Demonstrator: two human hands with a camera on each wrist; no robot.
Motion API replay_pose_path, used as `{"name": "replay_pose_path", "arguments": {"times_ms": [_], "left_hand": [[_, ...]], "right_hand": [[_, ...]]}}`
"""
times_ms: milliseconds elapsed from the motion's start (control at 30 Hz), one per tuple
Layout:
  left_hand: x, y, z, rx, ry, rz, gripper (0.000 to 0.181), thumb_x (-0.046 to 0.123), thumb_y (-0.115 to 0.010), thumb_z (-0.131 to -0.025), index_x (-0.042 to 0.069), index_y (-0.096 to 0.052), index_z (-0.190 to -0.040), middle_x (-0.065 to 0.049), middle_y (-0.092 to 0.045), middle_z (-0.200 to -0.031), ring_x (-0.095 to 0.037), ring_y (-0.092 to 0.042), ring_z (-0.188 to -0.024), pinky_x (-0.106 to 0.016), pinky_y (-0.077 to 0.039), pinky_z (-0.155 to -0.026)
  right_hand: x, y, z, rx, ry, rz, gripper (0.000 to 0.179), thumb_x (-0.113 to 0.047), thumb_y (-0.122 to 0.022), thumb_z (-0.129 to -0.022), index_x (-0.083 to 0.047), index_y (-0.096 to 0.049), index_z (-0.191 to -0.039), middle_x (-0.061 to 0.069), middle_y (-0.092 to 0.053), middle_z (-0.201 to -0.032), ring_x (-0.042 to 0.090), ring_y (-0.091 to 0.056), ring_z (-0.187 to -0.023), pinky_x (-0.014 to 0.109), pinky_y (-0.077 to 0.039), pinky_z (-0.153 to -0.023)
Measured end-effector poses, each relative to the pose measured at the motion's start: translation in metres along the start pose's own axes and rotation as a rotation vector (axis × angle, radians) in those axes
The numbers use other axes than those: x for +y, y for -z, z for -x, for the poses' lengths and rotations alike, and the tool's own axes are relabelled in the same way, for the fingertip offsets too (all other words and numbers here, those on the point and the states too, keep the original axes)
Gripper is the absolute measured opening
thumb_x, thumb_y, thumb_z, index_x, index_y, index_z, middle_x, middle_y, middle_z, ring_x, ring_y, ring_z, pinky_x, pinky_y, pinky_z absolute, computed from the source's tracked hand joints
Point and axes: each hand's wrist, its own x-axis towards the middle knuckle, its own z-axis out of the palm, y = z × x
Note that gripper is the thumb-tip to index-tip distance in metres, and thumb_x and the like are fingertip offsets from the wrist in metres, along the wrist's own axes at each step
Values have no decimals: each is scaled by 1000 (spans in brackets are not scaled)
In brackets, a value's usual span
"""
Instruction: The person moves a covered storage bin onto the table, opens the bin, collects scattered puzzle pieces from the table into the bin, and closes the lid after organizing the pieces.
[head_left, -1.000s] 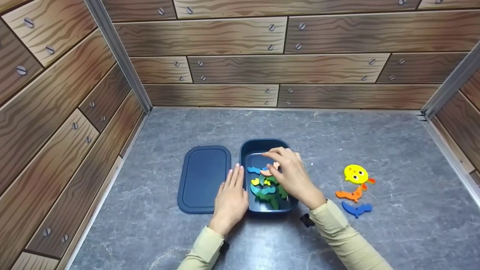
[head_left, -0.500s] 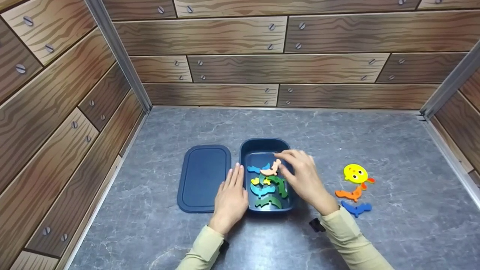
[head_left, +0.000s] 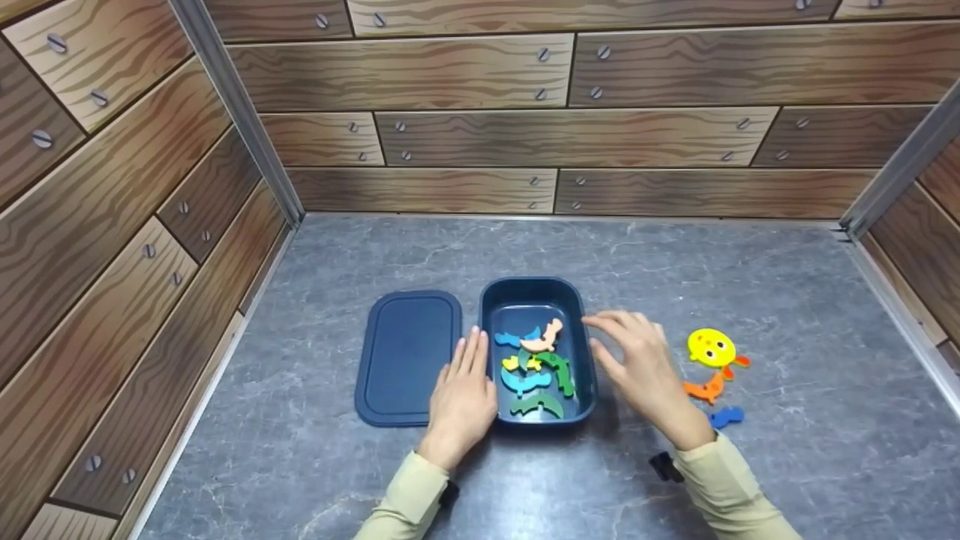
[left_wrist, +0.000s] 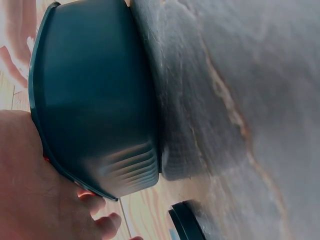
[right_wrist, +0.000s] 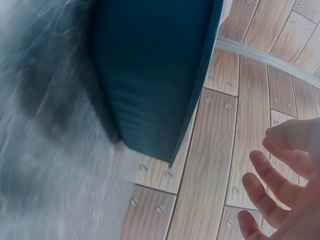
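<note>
A dark blue box (head_left: 538,285) stands in the middle of the table, holding several flat bird-like pieces. Among them are a peach piece (head_left: 541,339), green ones (head_left: 538,406) and a light blue one (head_left: 523,380). My left hand (head_left: 463,394) rests with straight fingers along the box's left rim; in the left wrist view that hand (left_wrist: 45,185) lies at the rim. Off the box's right side hangs my right hand (head_left: 641,364), fingers loosely bent and holding nothing. In the right wrist view its fingers (right_wrist: 267,182) are spread apart, away from the box wall (right_wrist: 150,75).
A dark blue lid (head_left: 410,356) lies flat left of the box. To the right are a yellow round face piece (head_left: 711,348), an orange piece (head_left: 705,388) and a blue piece (head_left: 727,417), partly behind my right arm. Wood-patterned walls (head_left: 555,139) enclose the table.
My right hand has moved out of the box to the right, over its rim. The peach piece now lies uncovered on the others. The left hand has stayed in place.
</note>
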Motion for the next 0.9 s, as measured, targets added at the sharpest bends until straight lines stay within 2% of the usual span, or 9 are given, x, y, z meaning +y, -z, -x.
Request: {"name": "replay_pose_path", "arguments": {"times_ms": [233, 433, 900], "left_hand": [[0, 0, 0, 14, -7, -3, 61, 20, -41, -101, 12, -22, -158, -1, -15, -164, -26, -18, -148, -53, -27, -114], [0, 0, 1, 8, -2, -12, 61, 20, -41, -101, 12, -21, -158, -1, -15, -164, -26, -18, -148, -52, -25, -114], [1, 1, 1, 2, 1, -41, 60, 21, -39, -101, 13, -21, -158, 0, -15, -164, -25, -16, -148, -52, -19, -117]], "right_hand": [[13, 12, 11, 30, 17, 19, 36, -2, -75, -84, -13, -72, -118, 4, -67, -115, 24, -56, -101, 38, -35, -75], [21, 22, 23, 27, -5, 30, 35, -2, -76, -83, -10, -72, -117, 6, -67, -113, 27, -56, -100, 43, -39, -82], [43, 41, 48, 30, -14, 88, 37, 2, -78, -78, -7, -73, -113, 9, -68, -111, 31, -58, -100, 48, -39, -84]]}}
